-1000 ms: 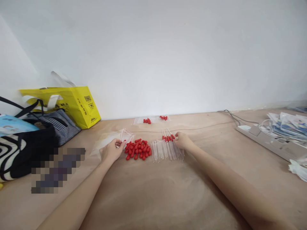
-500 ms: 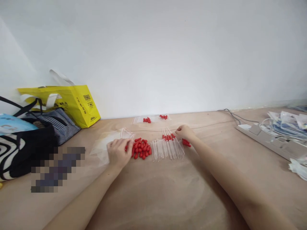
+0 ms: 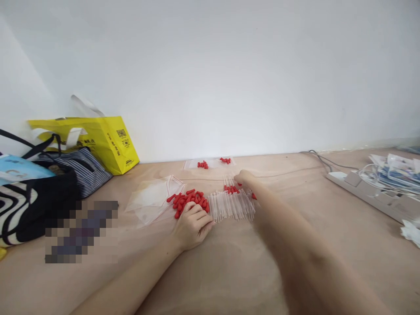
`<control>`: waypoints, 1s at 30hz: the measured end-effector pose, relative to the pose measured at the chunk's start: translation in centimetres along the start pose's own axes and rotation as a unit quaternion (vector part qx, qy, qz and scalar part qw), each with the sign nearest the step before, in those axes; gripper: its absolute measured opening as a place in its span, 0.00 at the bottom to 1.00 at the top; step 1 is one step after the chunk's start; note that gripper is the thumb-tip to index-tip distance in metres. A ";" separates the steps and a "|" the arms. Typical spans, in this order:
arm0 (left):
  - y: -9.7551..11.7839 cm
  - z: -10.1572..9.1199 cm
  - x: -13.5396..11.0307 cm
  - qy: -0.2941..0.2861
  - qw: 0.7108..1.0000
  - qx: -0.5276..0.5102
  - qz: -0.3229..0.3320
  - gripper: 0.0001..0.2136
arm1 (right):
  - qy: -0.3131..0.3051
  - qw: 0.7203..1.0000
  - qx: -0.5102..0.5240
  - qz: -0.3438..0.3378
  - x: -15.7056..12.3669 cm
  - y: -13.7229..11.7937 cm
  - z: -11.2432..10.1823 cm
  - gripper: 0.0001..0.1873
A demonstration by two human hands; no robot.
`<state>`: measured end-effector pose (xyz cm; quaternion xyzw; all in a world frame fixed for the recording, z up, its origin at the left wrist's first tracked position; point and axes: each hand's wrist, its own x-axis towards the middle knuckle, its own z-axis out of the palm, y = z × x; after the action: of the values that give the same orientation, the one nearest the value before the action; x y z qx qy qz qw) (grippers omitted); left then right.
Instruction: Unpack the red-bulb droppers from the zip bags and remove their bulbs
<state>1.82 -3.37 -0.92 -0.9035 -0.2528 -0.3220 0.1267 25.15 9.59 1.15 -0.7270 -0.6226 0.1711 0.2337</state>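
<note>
My left hand (image 3: 194,225) lies palm down with curled fingers at the front of a pile of red rubber bulbs (image 3: 188,199). Its fingertips reach the near left end of a row of thin clear tubes (image 3: 231,205); what they pinch, if anything, is hidden. Beyond the tubes, my right hand (image 3: 245,177) has closed fingers over the right side of a short row of red-bulbed droppers (image 3: 230,189). I cannot make out what is inside those fingers. More red bulbs (image 3: 253,196) show partly behind my right forearm.
Clear zip bags (image 3: 152,197) lie left of the pile. Near the wall, another bag (image 3: 213,163) holds red-ended pieces. A yellow bag (image 3: 111,142) and a striped pouch (image 3: 87,168) stand left. At right are a power strip (image 3: 370,199) and packets (image 3: 398,170).
My left hand has moved right and nearer to me, from the pile's left side to the tubes' near end. My right hand has shifted slightly left over the droppers.
</note>
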 end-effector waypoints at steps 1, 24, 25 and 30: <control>0.0 0.0 0.0 -0.001 1.000 -0.003 0.000 0.08 | 0.013 1.000 0.025 -0.012 -0.2 0.0 -0.2 0.07; 1.2 1.1 1.2 0.062 0.990 0.102 -0.075 0.06 | 0.154 0.872 0.177 -0.429 -14.2 2.0 0.5 0.09; 1.2 1.1 1.2 0.060 0.990 0.109 -0.068 0.06 | 0.183 0.859 0.136 -0.459 -14.2 2.2 0.5 0.08; 1.5 0.9 1.4 0.059 0.990 0.126 -0.032 0.07 | 0.299 0.777 -0.055 -0.551 -14.2 2.3 1.5 0.08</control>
<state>4.05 -3.76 -0.82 -0.8513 -0.3121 -0.3441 0.2439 23.92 -4.53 -1.97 -0.2856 -0.8240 -0.2478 0.4220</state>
